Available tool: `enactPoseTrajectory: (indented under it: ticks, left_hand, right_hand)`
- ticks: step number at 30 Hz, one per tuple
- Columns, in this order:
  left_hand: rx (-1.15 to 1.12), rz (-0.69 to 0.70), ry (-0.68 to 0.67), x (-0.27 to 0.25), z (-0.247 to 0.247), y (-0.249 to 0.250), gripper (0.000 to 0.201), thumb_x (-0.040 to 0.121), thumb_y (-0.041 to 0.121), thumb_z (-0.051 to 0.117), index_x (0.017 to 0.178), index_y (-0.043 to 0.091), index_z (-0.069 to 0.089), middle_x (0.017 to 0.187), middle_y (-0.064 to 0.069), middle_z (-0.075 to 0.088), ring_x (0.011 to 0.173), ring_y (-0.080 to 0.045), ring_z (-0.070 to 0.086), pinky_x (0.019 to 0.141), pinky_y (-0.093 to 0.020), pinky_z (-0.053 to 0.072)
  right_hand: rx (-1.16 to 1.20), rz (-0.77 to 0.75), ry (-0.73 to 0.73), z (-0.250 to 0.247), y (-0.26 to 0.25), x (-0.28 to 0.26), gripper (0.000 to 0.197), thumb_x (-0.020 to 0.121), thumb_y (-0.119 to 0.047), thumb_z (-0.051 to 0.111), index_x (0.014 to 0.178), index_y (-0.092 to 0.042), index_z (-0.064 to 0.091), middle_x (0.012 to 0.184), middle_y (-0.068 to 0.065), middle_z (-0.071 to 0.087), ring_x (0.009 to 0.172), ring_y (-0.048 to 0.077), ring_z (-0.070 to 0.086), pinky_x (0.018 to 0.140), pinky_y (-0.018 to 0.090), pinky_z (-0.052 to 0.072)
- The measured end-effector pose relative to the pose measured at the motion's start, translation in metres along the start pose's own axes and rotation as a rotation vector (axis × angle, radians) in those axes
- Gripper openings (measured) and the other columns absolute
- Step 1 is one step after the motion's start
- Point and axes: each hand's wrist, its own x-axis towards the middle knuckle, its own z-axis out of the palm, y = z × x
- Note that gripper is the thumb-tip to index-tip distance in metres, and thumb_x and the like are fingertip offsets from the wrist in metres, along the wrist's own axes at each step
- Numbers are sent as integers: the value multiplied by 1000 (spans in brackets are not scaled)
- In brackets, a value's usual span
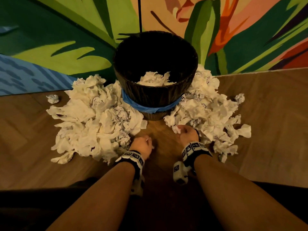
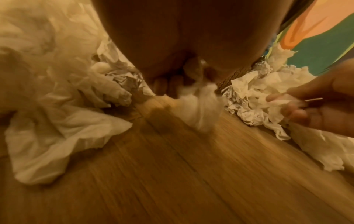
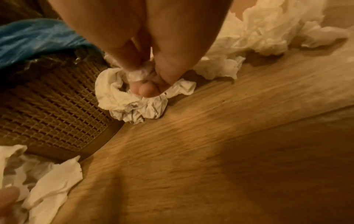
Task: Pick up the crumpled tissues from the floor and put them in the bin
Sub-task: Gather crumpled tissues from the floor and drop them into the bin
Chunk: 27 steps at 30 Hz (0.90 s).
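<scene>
Two hands work by the bin point(image 1: 155, 95): left hand point(image 1: 143, 145) pinches a blurred tissue point(image 2: 199, 103) hanging from its fingertips; right hand point(image 1: 187, 133) has fingers curled round a crumpled tissue point(image 3: 134, 106) on the floor point(image 3: 210, 136).

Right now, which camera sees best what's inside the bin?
The head view. It looks down into the bin, so you can see tissues lying inside. The right wrist view shows only its woven side and blue bag edge. The left wrist view catches just a sliver of the woven side.
</scene>
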Motion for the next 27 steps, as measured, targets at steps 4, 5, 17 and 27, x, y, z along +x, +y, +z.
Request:
enactPoseTrajectory:
  ticks: [4,5,17,27]
  left_hand:
    - [12,-16,100,-2,-4,-2,42,97,47,45,83,13,64,78,-4,67,64,-15,58,69,-27,46]
    - [21,1,143,-2,-6,-1,41,98,46,45,82,14,64,77,-4,65,63,-14,56,67,-28,46]
    - [-242,-166,435,22,-42,10,41,101,32,40,139,18,40,108,-16,68,100,-37,63,77,-41,48]
    - [-169,-265,377,26,-39,5,46,98,38,46,135,12,49,124,-16,64,113,-35,60,90,-40,47]
  right_hand:
    - [-41,-18,46,-8,3,-4,4,84,-27,69,83,-26,66,86,-7,69,66,8,62,54,18,49]
    - [-70,-13,47,-10,3,-4,8,82,-21,69,78,-27,64,83,-7,69,62,4,60,46,13,41]
    - [-142,90,-102,-1,23,-9,31,98,-15,46,91,-23,75,74,7,71,68,20,70,57,28,54]
    - [-65,-89,-147,10,-8,4,51,87,7,48,94,-41,63,131,5,54,93,32,66,70,42,59]
